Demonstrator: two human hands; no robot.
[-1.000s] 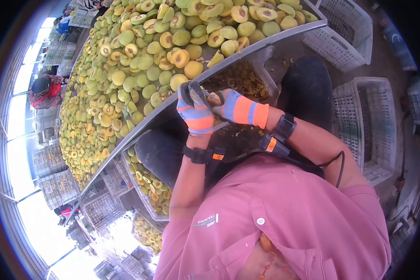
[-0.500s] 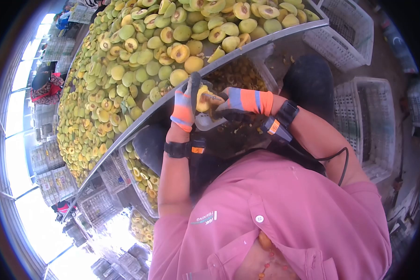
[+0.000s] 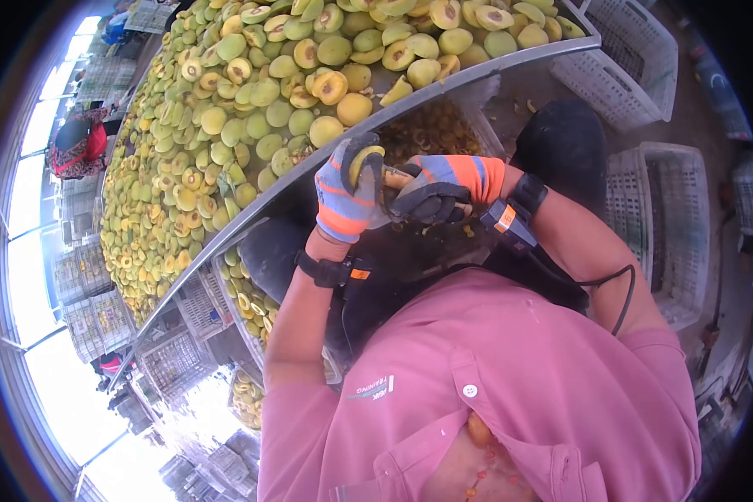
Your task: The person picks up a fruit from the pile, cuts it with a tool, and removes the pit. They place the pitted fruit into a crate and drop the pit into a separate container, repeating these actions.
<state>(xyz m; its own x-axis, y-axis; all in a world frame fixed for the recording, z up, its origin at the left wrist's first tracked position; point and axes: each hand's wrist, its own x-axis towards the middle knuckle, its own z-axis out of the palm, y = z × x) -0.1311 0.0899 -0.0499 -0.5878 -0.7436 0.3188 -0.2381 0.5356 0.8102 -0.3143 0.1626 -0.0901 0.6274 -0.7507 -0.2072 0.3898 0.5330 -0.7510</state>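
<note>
My left hand (image 3: 349, 186), in an orange, blue and grey glove, is closed around a yellow-green fruit piece (image 3: 365, 164). Against it, my right hand (image 3: 443, 187), gloved alike, grips a small tool with a wooden-looking handle (image 3: 397, 177); the tool's working end is hidden between the hands. Both hands are just below the metal rim (image 3: 443, 86) of a large table heaped with halved green and yellow fruit (image 3: 251, 100). Beneath my hands is a container holding brownish scraps (image 3: 443, 130).
White plastic crates (image 3: 661, 226) stand at the right, another crate (image 3: 623, 67) at the upper right. A crate of fruit halves (image 3: 244, 293) sits below the table's edge by my left leg. A person in red (image 3: 92, 144) is at the far left.
My left hand has turned and its fingers have curled over the fruit, which now shows less. My right hand has rolled, with the tool's handle showing between the hands.
</note>
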